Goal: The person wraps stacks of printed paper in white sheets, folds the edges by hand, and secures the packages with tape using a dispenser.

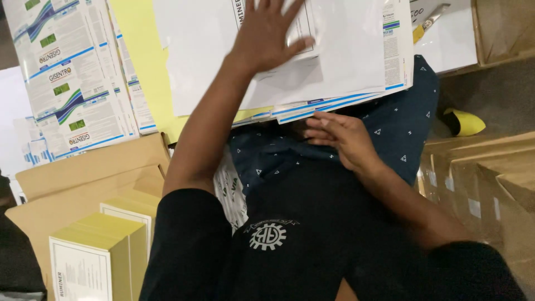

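- While I go from the left, yellow boxes (pixel 114 237) stand by my knee, and printed flat cartons (pixel 72 78) lie above them.
- Left hand (pixel 267 33) is open, fingers spread, pressing flat on the white sheets (pixel 345 50).
- Right hand (pixel 340 136) is loosely curled and empty, at the stack's lower edge (pixel 334 103).
- I judge I am steadying the stack; separating one sheet needs a careful pinch.

A packing workshop: flat printed white carton blanks (pixel 72 78) lie stacked at upper left, folded yellow boxes (pixel 103 251) stand at lower left, brown corrugated cardboard cartons (pixel 490 178) fill the right.
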